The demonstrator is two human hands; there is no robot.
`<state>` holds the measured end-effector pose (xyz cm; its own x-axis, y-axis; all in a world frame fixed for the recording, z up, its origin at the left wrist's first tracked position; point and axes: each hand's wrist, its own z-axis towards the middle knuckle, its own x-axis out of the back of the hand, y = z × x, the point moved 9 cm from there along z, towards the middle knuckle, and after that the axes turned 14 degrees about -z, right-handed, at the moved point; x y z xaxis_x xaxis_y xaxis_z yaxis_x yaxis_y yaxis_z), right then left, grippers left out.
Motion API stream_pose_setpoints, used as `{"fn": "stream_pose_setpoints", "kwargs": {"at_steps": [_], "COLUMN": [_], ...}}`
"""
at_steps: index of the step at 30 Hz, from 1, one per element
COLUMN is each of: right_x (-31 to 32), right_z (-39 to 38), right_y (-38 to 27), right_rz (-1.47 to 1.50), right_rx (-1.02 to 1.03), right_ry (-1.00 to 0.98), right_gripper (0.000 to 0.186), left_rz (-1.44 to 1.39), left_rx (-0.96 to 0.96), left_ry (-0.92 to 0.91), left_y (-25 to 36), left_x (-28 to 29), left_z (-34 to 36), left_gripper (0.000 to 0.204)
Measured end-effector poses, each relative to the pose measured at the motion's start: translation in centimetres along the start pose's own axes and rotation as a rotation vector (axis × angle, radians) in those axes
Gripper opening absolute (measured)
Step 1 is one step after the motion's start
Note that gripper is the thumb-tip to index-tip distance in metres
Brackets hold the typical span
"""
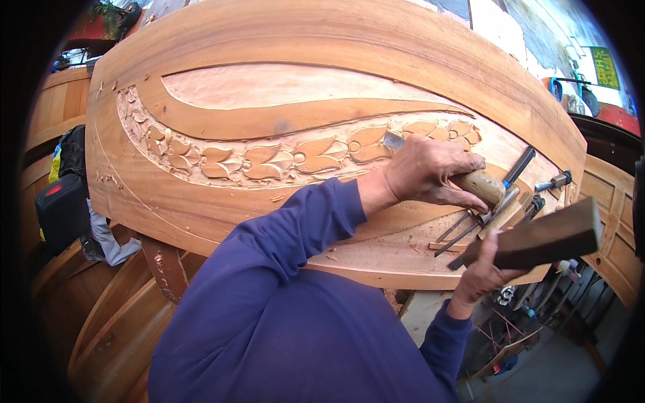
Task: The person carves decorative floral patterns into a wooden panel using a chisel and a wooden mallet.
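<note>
Carving step: left hand (430, 171) fist-wraps chisel (470, 183), blade on floral relief of wood panel (302, 40). Right hand (485, 269) clenches wooden mallet (547, 235) nr handle. Next, likely: square strike on handle end.

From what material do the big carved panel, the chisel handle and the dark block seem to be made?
The carved panel: bare reddish wood, with visible grain and chips. The chisel handle in the left hand: pale, rounded wood, probably; worn. The dark block in the right hand: apparently dense dark wood, unpolished.
</note>
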<state>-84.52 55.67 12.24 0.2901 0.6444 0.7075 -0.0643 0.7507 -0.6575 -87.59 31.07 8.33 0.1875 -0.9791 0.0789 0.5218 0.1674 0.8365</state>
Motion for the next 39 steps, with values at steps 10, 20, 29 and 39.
{"fn": "stream_pose_setpoints", "kwargs": {"at_steps": [10,20,29,39], "right_x": [-0.6,-2.2,0.6,1.8], "right_z": [-4.4,-8.3,-8.8,2.4], "right_y": [0.7,-0.1,2.8,0.7], "right_rz": [-0.060,-0.148,0.056,0.012], "right_rx": [0.240,0.203,-0.130,0.061], "right_ry": [-0.070,-0.182,-0.063,-0.116], "right_gripper": [0.059,0.072,0.081,0.068], "left_rz": [-0.238,-0.293,0.076,0.309], "left_rx": [-0.049,-0.213,0.102,0.101], "left_ry": [-0.162,-0.234,-0.081,0.376], "left_y": [0.6,3.1,4.1,-2.7], "left_x": [1.0,2.8,-0.7,-0.1], "left_z": [-1.2,-2.3,-4.8,2.4], "left_gripper": [0.062,0.064,0.064,0.061]}}
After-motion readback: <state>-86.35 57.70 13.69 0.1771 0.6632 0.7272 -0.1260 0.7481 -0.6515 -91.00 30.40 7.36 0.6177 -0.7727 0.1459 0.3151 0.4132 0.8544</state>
